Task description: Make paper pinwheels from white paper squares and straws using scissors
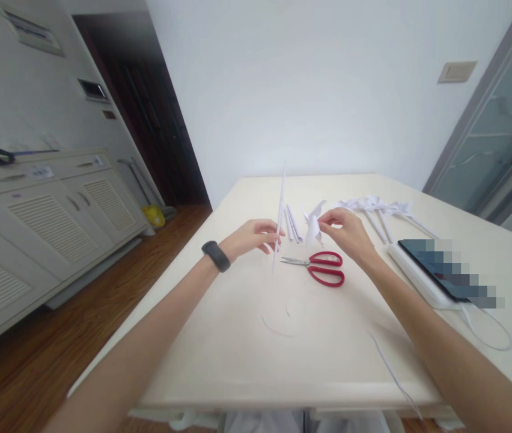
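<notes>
Between the fingers of my left hand (259, 236), which wears a dark wristband, a thin white paper stick (282, 198) stands nearly upright. My right hand (345, 231) pinches the edge of a white folded paper pinwheel (313, 230), held just above the table. Below the two hands lie scissors (309, 263) with red handles, their blades pointing left. Behind them, a few rolled paper tubes (292, 224) rest between my hands. More white paper pinwheels (375, 206) on sticks lie beyond my right hand.
A tablet-like device (431, 267) on a white base, with a cable (502, 347), stands at the right. A thin white wire (393, 373) hangs over the front edge of the table (220, 355). Louvred cabinets (57, 222) stand at the left.
</notes>
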The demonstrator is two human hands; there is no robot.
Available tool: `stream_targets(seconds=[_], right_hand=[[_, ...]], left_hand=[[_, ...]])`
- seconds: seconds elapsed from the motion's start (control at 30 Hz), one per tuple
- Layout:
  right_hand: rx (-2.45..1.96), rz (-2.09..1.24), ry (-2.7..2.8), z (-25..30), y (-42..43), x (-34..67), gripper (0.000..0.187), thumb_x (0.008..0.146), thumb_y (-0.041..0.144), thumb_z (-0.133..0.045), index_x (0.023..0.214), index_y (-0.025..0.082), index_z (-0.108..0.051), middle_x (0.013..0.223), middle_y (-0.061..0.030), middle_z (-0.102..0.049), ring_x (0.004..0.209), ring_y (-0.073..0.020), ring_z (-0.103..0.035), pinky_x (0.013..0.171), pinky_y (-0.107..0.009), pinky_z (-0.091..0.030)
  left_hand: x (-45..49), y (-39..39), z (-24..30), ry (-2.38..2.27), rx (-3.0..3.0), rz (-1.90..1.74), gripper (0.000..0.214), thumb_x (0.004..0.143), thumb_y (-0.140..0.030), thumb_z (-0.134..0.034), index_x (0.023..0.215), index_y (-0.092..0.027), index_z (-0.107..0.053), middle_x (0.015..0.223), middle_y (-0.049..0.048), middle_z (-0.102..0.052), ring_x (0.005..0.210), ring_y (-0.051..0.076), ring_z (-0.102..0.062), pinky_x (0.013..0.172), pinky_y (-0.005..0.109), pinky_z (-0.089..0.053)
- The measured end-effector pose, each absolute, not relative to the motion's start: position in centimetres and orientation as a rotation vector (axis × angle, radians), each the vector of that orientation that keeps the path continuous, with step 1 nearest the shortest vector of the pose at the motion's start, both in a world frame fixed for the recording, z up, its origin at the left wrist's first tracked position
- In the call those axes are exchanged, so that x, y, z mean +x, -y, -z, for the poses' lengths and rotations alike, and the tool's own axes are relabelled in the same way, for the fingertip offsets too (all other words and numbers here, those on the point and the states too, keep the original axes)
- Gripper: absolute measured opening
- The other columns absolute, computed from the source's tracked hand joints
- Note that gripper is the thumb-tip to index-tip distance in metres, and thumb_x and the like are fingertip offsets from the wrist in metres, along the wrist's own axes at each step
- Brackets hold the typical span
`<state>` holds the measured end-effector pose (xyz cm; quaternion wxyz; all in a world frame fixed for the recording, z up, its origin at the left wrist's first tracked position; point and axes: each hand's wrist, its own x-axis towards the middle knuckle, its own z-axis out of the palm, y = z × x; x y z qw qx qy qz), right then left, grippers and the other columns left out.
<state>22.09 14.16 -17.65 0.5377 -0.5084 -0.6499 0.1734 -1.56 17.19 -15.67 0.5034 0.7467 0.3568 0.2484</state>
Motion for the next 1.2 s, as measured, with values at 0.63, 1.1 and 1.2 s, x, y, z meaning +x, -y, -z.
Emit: stream_targets(seconds=[0.63, 1.1, 1.2], right_hand=[[-0.608, -1.428, 1.391, 16.7, -12.0, 19.5, 0.022, 0.073, 0.034, -0.056, 0.090, 0.024, -0.066, 0.105, -0.0058, -0.066, 0.105, -0.0245, -0.056, 0.081, -0.034, -0.046], [-0.813, -1.229, 1.519, 16.2, -12.5, 21.3, 0.014, 0.073, 0.027, -0.059, 0.084, 0.021, -0.065, 0.085, -0.0023, -0.066, 0.080, -0.0179, -0.060, 0.073, -0.030, -0.044], [-0.896, -1.037, 1.551, 15.8, -12.7, 22.5, 0.006, 0.074, 0.023, -0.057, 0.076, 0.020, -0.062, 0.079, 0.0000, -0.062, 0.075, -0.0147, -0.058, 0.071, -0.027, -0.043]], left_hand=[[-2.9, -12.5, 18.5, -0.410, 1.572, 0.051, 0.037, 0.065, -0.029, -0.073, 0.094, -0.017, -0.053, 0.082, 0.0079, -0.067, 0.076, 0.021, -0.067, 0.066, 0.031, -0.052], [-2.2, -12.5, 18.3, -0.643, 1.605, -0.654, 0.026, 0.087, -0.036, -0.044, 0.082, -0.013, -0.055, 0.053, -0.0027, -0.049, 0.042, 0.005, -0.043, 0.040, 0.017, -0.029], [-2.3, -12.6, 18.4, -0.689, 1.625, -0.736, 0.025, 0.085, -0.036, -0.048, 0.081, -0.013, -0.056, 0.048, -0.0054, -0.044, 0.039, 0.004, -0.035, 0.039, 0.017, -0.023]])
